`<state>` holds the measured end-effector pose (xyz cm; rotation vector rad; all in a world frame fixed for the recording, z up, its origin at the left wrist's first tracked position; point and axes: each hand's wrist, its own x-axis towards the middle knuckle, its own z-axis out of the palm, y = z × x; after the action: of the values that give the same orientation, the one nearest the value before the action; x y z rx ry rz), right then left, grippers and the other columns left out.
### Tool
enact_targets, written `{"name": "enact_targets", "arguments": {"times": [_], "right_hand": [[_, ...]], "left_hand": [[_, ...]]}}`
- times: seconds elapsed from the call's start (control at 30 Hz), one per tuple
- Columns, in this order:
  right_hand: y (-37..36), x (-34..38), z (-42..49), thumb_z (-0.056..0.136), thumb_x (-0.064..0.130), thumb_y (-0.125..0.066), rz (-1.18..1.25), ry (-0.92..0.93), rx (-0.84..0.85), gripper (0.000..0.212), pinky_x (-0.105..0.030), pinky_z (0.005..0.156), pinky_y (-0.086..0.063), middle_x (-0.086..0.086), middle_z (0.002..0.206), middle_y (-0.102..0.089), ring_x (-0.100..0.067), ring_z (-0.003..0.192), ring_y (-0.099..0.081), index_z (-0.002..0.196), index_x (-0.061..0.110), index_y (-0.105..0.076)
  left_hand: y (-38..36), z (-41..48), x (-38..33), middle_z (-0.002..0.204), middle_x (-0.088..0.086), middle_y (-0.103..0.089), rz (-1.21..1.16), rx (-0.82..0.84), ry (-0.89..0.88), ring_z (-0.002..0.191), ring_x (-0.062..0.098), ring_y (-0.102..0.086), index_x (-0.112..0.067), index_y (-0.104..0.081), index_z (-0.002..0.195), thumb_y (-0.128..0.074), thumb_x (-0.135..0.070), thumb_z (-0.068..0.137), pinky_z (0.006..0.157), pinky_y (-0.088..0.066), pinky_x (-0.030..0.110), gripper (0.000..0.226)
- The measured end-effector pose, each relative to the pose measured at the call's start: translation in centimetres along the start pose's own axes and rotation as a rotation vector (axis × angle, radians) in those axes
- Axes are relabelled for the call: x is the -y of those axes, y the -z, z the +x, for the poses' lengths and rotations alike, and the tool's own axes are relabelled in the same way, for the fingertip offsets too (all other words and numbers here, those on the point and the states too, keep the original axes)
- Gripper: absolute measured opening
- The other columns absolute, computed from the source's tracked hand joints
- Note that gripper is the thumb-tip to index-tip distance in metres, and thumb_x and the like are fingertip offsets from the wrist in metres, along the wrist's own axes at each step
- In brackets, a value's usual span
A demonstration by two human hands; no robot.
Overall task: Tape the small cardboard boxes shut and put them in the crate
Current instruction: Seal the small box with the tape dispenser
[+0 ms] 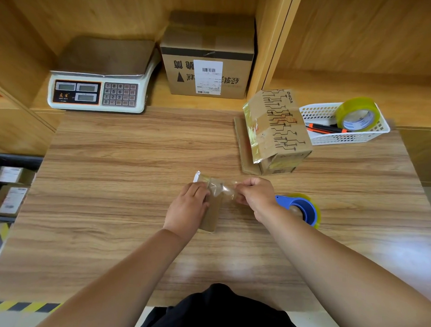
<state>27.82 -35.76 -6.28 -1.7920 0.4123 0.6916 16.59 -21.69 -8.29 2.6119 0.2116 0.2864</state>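
**Mid-tape on 1 small box, crate comes after**

So this is the taping step, not the packing step. The left hand point(189, 206) has its fingers wrapped round the small cardboard box point(210, 219), holding it on the table point(111, 180) near the front middle. The right hand point(254, 192) pinches 1 end of a clear tape strip point(220, 186) between thumb and fingertips, the other fingers curled in. The strip runs across the top end of the box and looks crumpled, with a loose bit poking out past the left hand. I can't tell how much of it is actually stuck down.

The blue tape dispenser point(301, 207) lies on the table just behind the right wrist. A bigger printed box point(279, 131) sits further back on the right, its flap up.

My guess for the next move: pull the strip taut, lay it flat over the seam and press it down with the fingers, since wrinkled tape won't hold the flaps. After that the box has to travel well left to the dark crate point(14, 158) beside the table, where a couple of labelled boxes already sit.
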Motion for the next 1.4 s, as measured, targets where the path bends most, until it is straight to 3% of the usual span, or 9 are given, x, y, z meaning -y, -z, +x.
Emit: {"name": "enact_targets", "arguments": {"times": [0.17,0.3,0.4,0.53,0.8,0.9,1.03,1.2,1.4], "right_hand": [[-0.1,-0.1,0.1,0.084,0.002,-0.069,0.001,0.018,0.006,0.015,-0.044,0.077,-0.058,-0.003,0.069,-0.062,-0.013,0.054,-0.057,0.072,0.007,-0.061],[-0.2,-0.3,0.1,0.083,0.004,-0.07,-0.015,0.03,-0.009,0.015,-0.041,0.075,-0.058,-0.002,0.068,-0.062,-0.012,0.054,-0.058,0.071,0.008,-0.061],[-0.2,-0.5,0.2,0.082,0.006,-0.071,-0.043,0.041,-0.017,0.014,-0.038,0.071,-0.058,-0.004,0.068,-0.061,-0.015,0.057,-0.057,0.073,0.007,-0.062],[-0.2,-0.8,0.3,0.082,0.011,-0.072,-0.103,0.061,-0.032,0.013,-0.049,0.077,-0.057,-0.002,0.067,-0.062,-0.018,0.065,-0.06,0.074,0.008,-0.063],[-0.2,-1.2,0.2,0.085,0.013,-0.069,-0.131,0.079,-0.037,0.013,-0.048,0.076,-0.058,0.001,0.066,-0.062,-0.013,0.057,-0.06,0.074,0.013,-0.064],[0.0,-1.1,0.2,0.086,0.012,-0.067,-0.122,0.085,-0.039,0.012,-0.047,0.076,-0.058,0.001,0.065,-0.063,-0.012,0.057,-0.06,0.075,0.013,-0.064],[0.2,-0.9,0.0,0.086,0.015,-0.065,-0.143,0.134,-0.04,0.01,-0.039,0.074,-0.058,-0.001,0.071,-0.064,-0.016,0.066,-0.06,0.077,0.011,-0.066],[0.9,0.1,-0.6,0.086,0.01,-0.059,-0.146,0.222,-0.06,0.01,-0.022,0.06,-0.048,0.0,0.074,-0.063,-0.014,0.067,-0.059,0.08,0.014,-0.066],[1.6,0.6,-0.9,0.085,0.008,-0.066,-0.058,0.198,-0.011,0.007,-0.049,0.085,-0.055,-0.001,0.072,-0.062,-0.019,0.074,-0.06,0.078,0.01,-0.067]], "left_hand": [[0.1,0.1,-0.1,0.123,0.004,-0.061,0.069,0.055,-0.054,0.103,0.028,-0.06,-0.013,-0.062,0.118,-0.076,-0.001,0.069,0.082,-0.056,0.04,0.051],[-0.3,0.2,0.4,0.134,-0.003,-0.057,0.2,0.067,-0.152,0.102,0.021,-0.049,-0.021,-0.051,0.13,-0.077,-0.006,0.068,0.078,-0.053,0.036,0.069],[-0.5,0.0,0.7,0.134,-0.006,-0.057,0.279,0.086,-0.161,0.101,0.018,-0.043,-0.018,-0.057,0.13,-0.084,-0.011,0.063,0.078,-0.052,0.03,0.073],[-0.4,0.1,0.8,0.134,-0.008,-0.057,0.35,0.114,-0.153,0.102,0.017,-0.042,-0.016,-0.06,0.129,-0.086,-0.014,0.059,0.079,-0.051,0.029,0.074],[-0.3,0.1,0.9,0.134,-0.008,-0.057,0.373,0.116,-0.149,0.103,0.018,-0.041,-0.018,-0.058,0.13,-0.084,-0.017,0.065,0.08,-0.051,0.029,0.071],[-0.2,0.1,0.2,0.149,-0.004,-0.04,0.308,0.166,-0.083,0.113,0.021,-0.045,-0.016,-0.037,0.145,-0.068,-0.017,0.084,0.093,-0.045,0.034,0.069],[0.3,0.3,-0.4,0.16,-0.001,0.006,0.236,0.238,0.044,0.135,0.018,-0.021,-0.013,0.005,0.152,-0.039,-0.024,0.101,0.113,-0.017,0.029,0.068],[0.0,0.4,0.2,0.155,0.011,-0.022,0.062,0.182,0.092,0.138,0.026,-0.028,-0.002,-0.02,0.148,-0.057,-0.014,0.092,0.116,-0.02,0.032,0.069],[-0.1,0.1,0.5,0.135,0.016,-0.047,-0.007,0.098,0.071,0.121,0.031,-0.045,0.004,-0.049,0.126,-0.069,-0.004,0.081,0.107,-0.031,0.03,0.049]]}}
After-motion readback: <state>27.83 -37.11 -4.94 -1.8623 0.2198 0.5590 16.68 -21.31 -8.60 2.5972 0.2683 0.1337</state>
